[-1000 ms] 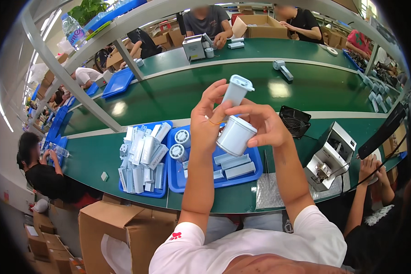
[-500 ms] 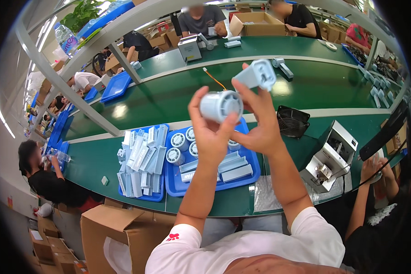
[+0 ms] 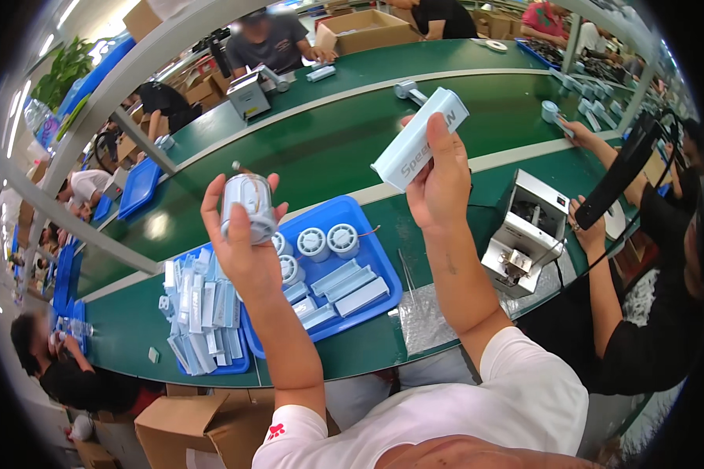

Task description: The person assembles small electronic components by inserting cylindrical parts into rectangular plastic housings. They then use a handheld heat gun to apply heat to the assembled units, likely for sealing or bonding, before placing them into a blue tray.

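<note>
The left hand (image 3: 242, 238) pinches a pale-blue vented cylindrical housing (image 3: 246, 202) between thumb and fingers; the thin wire (image 3: 246, 170) jutting above that grip could snag on a fingertip and be tugged. Well apart, the right hand (image 3: 438, 184) clasps a pale-blue handle shell (image 3: 413, 147) under its thumb; if that pressure eases, the smooth-looking plastic could slip toward the blue tray (image 3: 378, 254) below both grips.

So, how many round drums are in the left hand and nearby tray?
5 visible: a drum in the left hand; in the tray, two side by side, one beside the wrist, one partly covered. More may be hidden.
</note>
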The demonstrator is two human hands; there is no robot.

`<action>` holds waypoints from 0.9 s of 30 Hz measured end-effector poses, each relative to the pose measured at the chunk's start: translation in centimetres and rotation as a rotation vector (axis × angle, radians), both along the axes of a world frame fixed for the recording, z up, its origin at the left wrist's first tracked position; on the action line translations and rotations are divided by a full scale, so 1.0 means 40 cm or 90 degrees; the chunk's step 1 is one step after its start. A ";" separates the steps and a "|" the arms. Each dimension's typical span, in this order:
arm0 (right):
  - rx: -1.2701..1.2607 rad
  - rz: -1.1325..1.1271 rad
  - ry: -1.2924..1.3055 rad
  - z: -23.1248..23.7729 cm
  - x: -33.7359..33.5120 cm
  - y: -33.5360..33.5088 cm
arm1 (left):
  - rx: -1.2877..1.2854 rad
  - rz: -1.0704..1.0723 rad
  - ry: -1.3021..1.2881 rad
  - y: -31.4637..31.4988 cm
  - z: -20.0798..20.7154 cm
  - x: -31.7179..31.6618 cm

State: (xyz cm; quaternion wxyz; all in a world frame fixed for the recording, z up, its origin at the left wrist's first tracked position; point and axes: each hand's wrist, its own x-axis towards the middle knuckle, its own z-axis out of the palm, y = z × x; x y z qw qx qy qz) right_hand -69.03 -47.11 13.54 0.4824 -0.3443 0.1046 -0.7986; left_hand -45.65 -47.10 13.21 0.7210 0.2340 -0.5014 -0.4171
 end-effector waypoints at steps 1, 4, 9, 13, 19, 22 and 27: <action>0.012 -0.058 -0.051 0.004 0.020 -0.005 | 0.012 -0.009 0.010 0.002 0.007 -0.011; 0.007 -0.044 -0.083 0.009 0.002 0.003 | 0.039 -0.065 -0.022 0.002 0.008 -0.017; -0.094 0.164 -0.118 0.027 -0.003 -0.004 | 0.057 -0.146 -0.081 -0.005 -0.013 -0.016; -0.191 0.321 -0.091 0.013 -0.022 -0.011 | -0.093 -0.099 -0.208 -0.027 -0.053 -0.041; -0.128 0.306 -0.133 0.029 -0.017 -0.002 | -0.014 -0.113 -0.135 0.007 -0.032 -0.081; -0.178 0.276 -0.103 -0.002 -0.034 -0.039 | -0.012 -0.105 -0.167 0.007 -0.026 -0.091; -0.286 0.276 -0.098 -0.013 -0.034 -0.051 | 0.072 -0.221 -0.269 0.025 -0.002 -0.081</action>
